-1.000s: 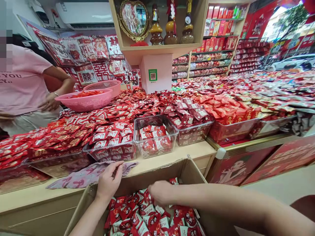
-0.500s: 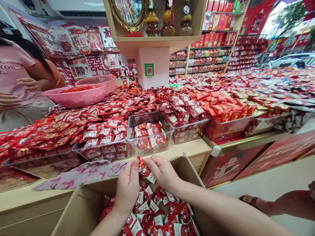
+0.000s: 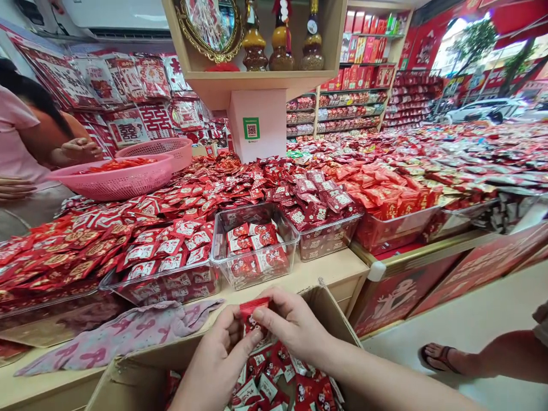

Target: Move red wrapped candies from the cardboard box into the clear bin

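Between both hands is a small red candy packet (image 3: 253, 311) with a cartoon print, held upright above an open cardboard box. My left hand (image 3: 226, 348) grips its lower left side, thumb across the front. My right hand (image 3: 291, 319) pinches it from the right, thumb on its face. Below, the cardboard box (image 3: 137, 374) contains many loose red and white packets (image 3: 261, 388). Just beyond the hands, a clear plastic bin (image 3: 253, 274) on the counter holds a few stacked packets with the same sort of print.
Heaped bins of red packets (image 3: 171, 245) line the counter on both sides. A pinkish cloth (image 3: 124, 331) lies along the counter edge. Pink baskets (image 3: 115, 180) stand at back left beside a person (image 3: 25, 142). Someone's sandalled foot (image 3: 443, 357) is on the floor at right.
The packet has turned more upright, and my left thumb now lies across its front. The view has shifted slightly right. The person at left has shifted toward the frame's edge.
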`<state>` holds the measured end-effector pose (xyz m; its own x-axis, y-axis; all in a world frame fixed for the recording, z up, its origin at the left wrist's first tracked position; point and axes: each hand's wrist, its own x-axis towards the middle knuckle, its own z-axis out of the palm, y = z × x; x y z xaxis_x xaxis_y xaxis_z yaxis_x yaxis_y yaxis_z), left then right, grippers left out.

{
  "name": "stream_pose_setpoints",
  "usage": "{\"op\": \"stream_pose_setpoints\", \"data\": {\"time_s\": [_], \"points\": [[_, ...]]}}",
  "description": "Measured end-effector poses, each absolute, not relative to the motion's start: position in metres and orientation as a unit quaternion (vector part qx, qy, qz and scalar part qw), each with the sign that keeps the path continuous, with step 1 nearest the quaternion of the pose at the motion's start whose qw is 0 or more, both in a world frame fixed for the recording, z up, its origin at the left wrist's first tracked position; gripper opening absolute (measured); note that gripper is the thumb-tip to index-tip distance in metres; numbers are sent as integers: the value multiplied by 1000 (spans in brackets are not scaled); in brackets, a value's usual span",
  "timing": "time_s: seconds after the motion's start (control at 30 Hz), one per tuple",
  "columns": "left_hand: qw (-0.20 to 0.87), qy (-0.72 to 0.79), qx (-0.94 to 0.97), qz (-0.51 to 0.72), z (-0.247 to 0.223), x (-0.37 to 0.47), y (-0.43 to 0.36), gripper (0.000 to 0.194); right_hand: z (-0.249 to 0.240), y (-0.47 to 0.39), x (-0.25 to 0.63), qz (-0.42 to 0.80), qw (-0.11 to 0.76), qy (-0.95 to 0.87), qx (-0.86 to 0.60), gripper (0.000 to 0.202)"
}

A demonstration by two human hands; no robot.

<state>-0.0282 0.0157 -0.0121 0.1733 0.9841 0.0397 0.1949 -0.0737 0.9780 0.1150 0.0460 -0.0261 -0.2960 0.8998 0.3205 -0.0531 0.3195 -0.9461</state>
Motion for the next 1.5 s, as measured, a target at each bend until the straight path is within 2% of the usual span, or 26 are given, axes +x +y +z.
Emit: {"op": "stream_pose_setpoints", "data": {"time_s": [0.13, 0.2, 0.27, 0.3, 0.47, 0.6, 0.83, 0.97, 1.13, 1.33, 1.5], "points": [[376, 521, 634, 430, 40, -43, 57, 37, -20, 54, 123, 510, 547, -555, -365, 24], [295, 534, 671, 422, 67, -49, 95, 43, -20, 58, 127, 522, 520, -554, -387, 23], [219, 555, 733, 327, 85, -50, 140, 48, -20, 59, 128, 530, 477, -580, -395, 20], [207, 566, 767, 220, 89, -48, 161, 48, -19, 59, 128, 529, 462, -592, -395, 18], [237, 576, 782, 29, 71, -21, 233, 35, -20, 55, 130, 495, 401, -664, -391, 14], [245, 578, 777, -45, 53, -3, 244, 40, -24, 57, 132, 459, 342, -737, -359, 14], [245, 591, 766, -67, 40, 3, 238, 24, -26, 63, 132, 385, 250, -846, -270, 21], [178, 601, 778, -39, 29, 3, 237, 11, -25, 64, 133, 344, 210, -884, -237, 23], [87, 580, 809, -28, 35, 9, 235, 14, -26, 65, 134, 314, 153, -909, -228, 26], [115, 499, 856, -66, 43, 20, 229, 13, -25, 65, 134, 300, 133, -920, -215, 25], [117, 509, 849, -84, 31, 20, 231, 8, -35, 65, 131, 265, 139, -935, -187, 19]]}}
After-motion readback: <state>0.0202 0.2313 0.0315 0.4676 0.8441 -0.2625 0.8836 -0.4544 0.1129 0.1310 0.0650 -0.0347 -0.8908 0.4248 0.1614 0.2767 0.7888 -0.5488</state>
